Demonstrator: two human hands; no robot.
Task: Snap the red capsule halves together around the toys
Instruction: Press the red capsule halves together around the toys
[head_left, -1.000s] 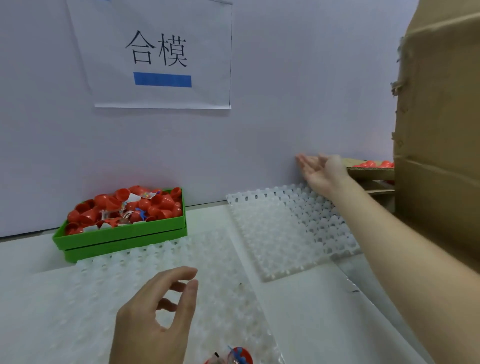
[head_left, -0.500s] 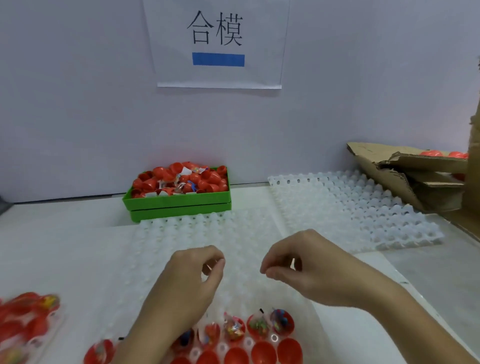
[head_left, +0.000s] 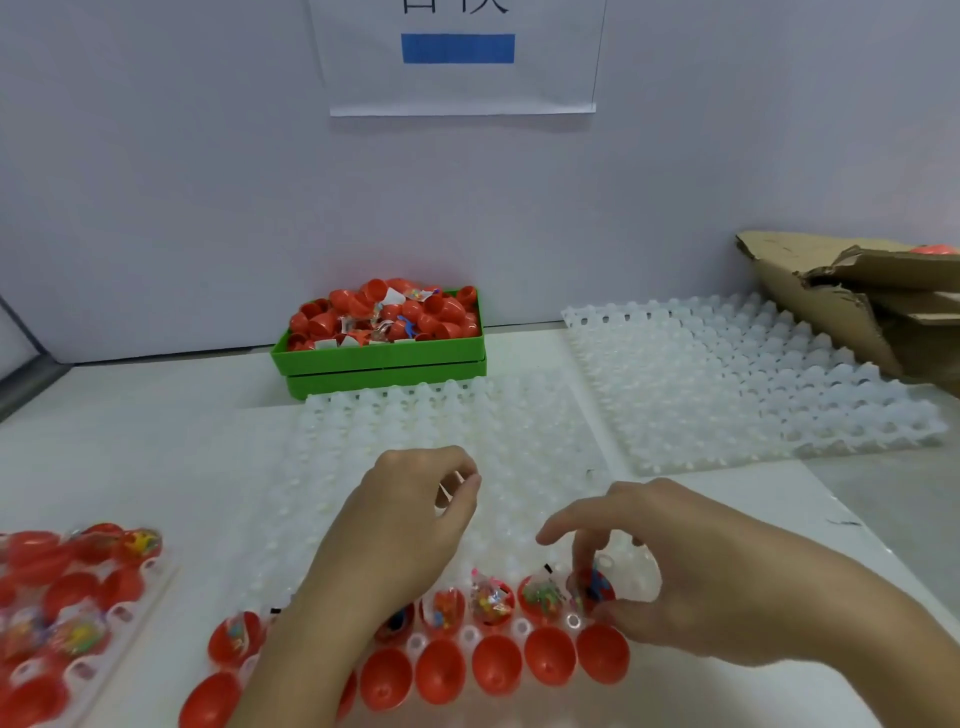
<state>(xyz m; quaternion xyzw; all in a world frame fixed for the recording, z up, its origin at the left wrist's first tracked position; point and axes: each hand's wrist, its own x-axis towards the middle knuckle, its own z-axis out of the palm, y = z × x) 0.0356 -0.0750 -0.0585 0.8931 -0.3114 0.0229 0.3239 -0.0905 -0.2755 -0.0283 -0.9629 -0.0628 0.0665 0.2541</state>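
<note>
Now that my right hand (head_left: 670, 577) has dropped from mid-air onto the end toy-filled capsule half (head_left: 592, 592) in the white tray (head_left: 519, 441), its grip is pinching that half, while my left hand (head_left: 410, 519) is hovering narrow-curled and empty, so capping is starting.

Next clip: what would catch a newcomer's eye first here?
The two rows of red capsule halves in the near white tray, the back row holding bagged toys. The right hand reaches onto the rightmost filled half; the left hand hovers curled. Behind, a green bin heaped with red halves.
</note>
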